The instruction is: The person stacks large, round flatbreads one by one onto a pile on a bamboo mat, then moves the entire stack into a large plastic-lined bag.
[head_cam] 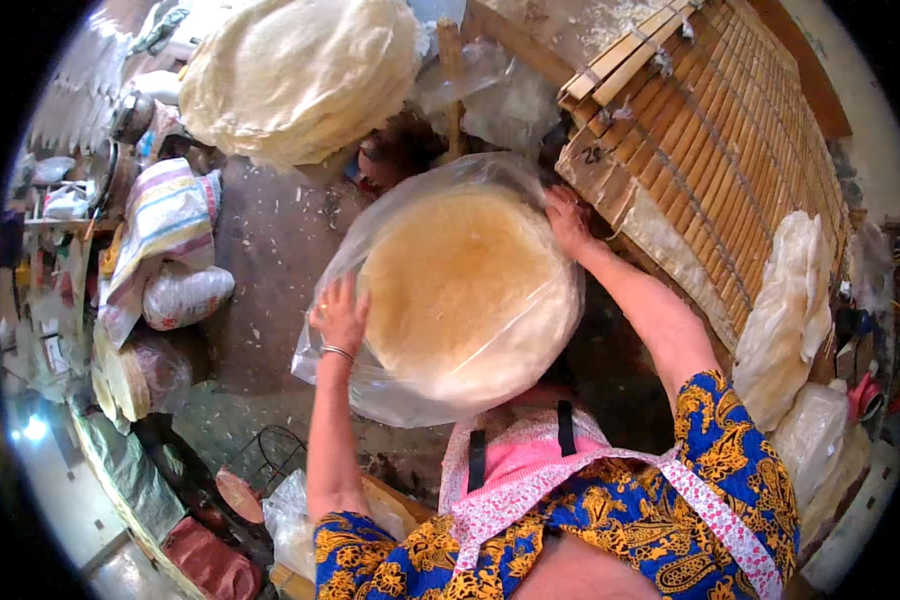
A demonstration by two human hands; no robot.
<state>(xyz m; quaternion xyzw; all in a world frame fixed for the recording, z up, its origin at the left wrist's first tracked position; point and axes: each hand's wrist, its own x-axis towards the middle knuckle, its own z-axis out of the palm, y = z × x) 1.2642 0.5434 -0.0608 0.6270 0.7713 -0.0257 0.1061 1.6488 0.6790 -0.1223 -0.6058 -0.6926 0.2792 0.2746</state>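
Note:
A thick stack of thin, round, pale-tan flat sheets [450, 285], like flatbread or rice paper, lies in front of me. Clear plastic wrapping [379, 409] surrounds it and stands out loosely past its left and lower edges. My left hand [339, 315], with a bangle at the wrist, rests on the plastic at the stack's left side, fingers spread. At the upper right rim, my right hand [568, 221] lies against the plastic and the stack's edge. Its fingertips are partly hidden, so whether they pinch the plastic is unclear.
Another large stack of round sheets [300, 82] stands beyond. A slatted bamboo mat [712, 150] slopes at the right, beside folded pale sheets [784, 322]. Left are a striped woven sack [169, 217] and a plastic-wrapped bundle [187, 295]. Scraps litter the dark floor [262, 247].

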